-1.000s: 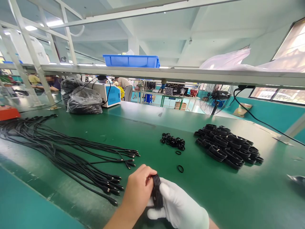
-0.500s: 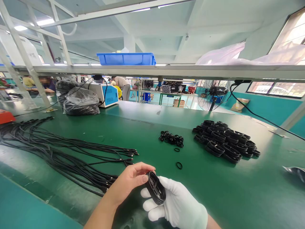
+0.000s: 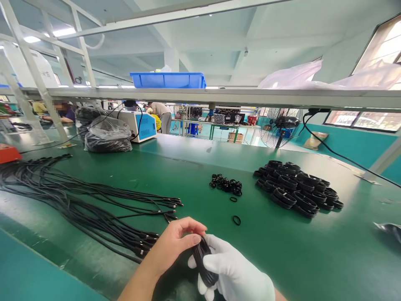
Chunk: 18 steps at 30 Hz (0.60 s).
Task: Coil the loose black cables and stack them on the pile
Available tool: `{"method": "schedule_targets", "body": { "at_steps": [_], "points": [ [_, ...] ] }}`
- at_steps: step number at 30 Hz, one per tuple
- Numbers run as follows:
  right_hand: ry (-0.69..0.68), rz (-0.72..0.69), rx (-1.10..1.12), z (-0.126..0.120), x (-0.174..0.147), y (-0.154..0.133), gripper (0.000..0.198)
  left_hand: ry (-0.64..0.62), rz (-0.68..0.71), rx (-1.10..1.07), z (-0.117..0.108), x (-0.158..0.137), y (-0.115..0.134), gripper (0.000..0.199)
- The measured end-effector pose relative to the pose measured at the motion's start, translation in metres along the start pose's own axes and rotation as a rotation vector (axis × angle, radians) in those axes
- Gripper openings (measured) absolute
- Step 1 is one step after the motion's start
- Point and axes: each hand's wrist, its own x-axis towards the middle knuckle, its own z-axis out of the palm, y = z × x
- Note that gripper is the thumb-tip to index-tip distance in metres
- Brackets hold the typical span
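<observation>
A coiled black cable (image 3: 204, 262) is held between both hands above the near edge of the green table. My bare left hand (image 3: 179, 241) pinches the coil's upper end between thumb and fingers. In a white glove, my right hand (image 3: 233, 265) wraps the coil from the right, its thumb across the front and its fingertips showing behind and below. Beyond the hands, two loose black rings (image 3: 236, 220) lie apart from a small heap of black rings (image 3: 226, 184). Left of my left hand, long uncoiled black cables (image 3: 103, 215) spread with their plugs toward me.
A pile of coiled cables (image 3: 297, 188) lies on the green table (image 3: 175, 175) at right. Farther left stand a plastic-wrapped bundle (image 3: 108, 136) and a blue-and-white machine (image 3: 142, 125). An overhead shelf (image 3: 232, 95) carries a blue bin (image 3: 169, 80). A fan (image 3: 278, 125) and other people are farther back.
My right thumb has come across the front of the coil, and the coil has turned so its loop opening no longer shows. My left hand keeps its pinch at the top.
</observation>
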Motion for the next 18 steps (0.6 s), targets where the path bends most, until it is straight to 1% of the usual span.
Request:
{"method": "schedule_targets", "body": {
  "at_steps": [3, 4, 7, 9, 12, 14, 16, 18],
  "points": [
    [-0.051, -0.002, 0.05, -0.008, 0.002, 0.001, 0.03, 0.035, 0.017, -0.037, -0.003, -0.003, -0.001, 0.023],
    [-0.064, -0.006, 0.064, -0.01, 0.003, 0.001, 0.032, 0.018, 0.026, -0.045, -0.005, -0.005, -0.001, 0.026],
    [-0.097, -0.012, 0.108, -0.016, 0.004, 0.001, 0.036, -0.125, 0.038, -0.029, -0.01, -0.007, -0.002, 0.038],
    [-0.099, 0.006, 0.137, -0.017, 0.006, 0.001, 0.036, -0.171, 0.046, 0.004, -0.011, -0.007, -0.002, 0.038],
    [-0.047, 0.07, 0.167, -0.018, 0.01, 0.001, 0.031, -0.149, 0.055, 0.051, -0.011, -0.005, -0.003, 0.03],
    [0.004, 0.094, 0.179, -0.02, 0.012, 0.0, 0.025, -0.154, 0.041, 0.083, -0.011, -0.003, -0.006, 0.029],
    [0.003, 0.118, 0.156, -0.023, 0.013, -0.002, 0.024, -0.16, 0.033, 0.1, -0.012, 0.0, -0.011, 0.028],
    [-0.036, 0.096, 0.046, -0.024, 0.01, -0.006, 0.03, -0.132, 0.039, 0.092, -0.012, 0.003, -0.016, 0.031]
  ]
}}
